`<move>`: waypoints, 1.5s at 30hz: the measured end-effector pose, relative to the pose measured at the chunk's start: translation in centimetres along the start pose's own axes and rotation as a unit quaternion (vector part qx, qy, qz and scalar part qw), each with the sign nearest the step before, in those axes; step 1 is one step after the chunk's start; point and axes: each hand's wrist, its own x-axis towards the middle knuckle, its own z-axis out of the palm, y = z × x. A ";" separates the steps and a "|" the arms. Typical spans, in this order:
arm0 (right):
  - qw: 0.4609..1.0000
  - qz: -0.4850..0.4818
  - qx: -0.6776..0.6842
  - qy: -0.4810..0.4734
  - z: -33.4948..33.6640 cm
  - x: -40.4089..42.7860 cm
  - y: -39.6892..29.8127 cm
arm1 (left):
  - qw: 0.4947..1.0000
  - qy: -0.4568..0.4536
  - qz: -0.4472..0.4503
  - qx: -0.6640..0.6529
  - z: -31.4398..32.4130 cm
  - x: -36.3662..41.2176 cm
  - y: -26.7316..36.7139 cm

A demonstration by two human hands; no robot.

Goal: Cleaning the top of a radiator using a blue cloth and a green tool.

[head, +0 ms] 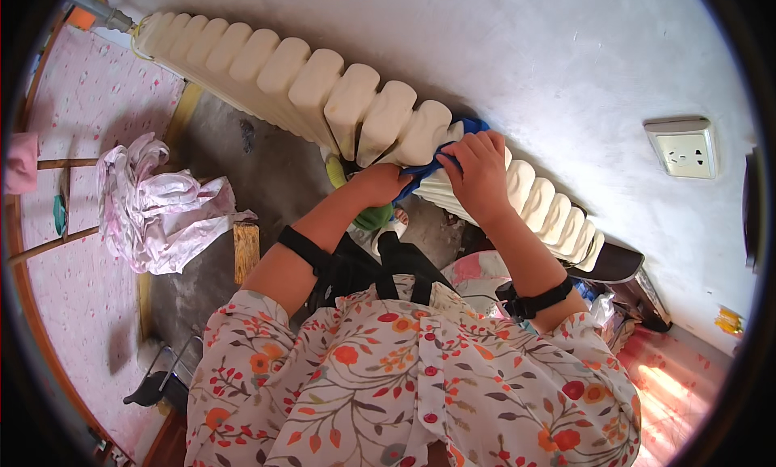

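Note:
Both hands hold a blue cloth (410, 185) that is wrapped over one section of a cream radiator (318, 76). My right hand (482, 173) pinches the cloth on the radiator's top, close to the wall. On the near side, my left hand (385, 183) grips the cloth's lower end, its fingertips partly hidden. Part of the cloth passes behind the section, against the wall, where I cannot follow it. Below my left hand there is a green rounded object (372, 216), partly covered by my forearm.
A wall socket (682, 148) is at the right. Crumpled pink-and-white fabric (176, 206) lies at the left by a wooden block (247, 251). A dark-topped piece of furniture (615, 262) stands beyond the radiator's right end. A pipe (109, 13) joins its left end.

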 end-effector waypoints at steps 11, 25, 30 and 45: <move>0.995 0.068 -0.044 0.064 1.2 1.6 2.2 | 0.995 -0.010 0.069 -0.071 -1.0 -0.8 2.2; 0.996 0.077 -0.017 0.042 1.2 1.9 2.9 | 0.997 -0.060 0.049 -0.022 -2.0 -1.4 3.4; 1.000 0.016 -0.002 0.014 0.9 0.1 0.0 | 0.997 -0.003 0.038 0.061 0.4 -0.2 -1.2; 0.999 0.022 0.040 -0.002 -4.3 0.0 0.7 | 0.994 -0.098 0.058 0.001 -3.7 -2.3 3.9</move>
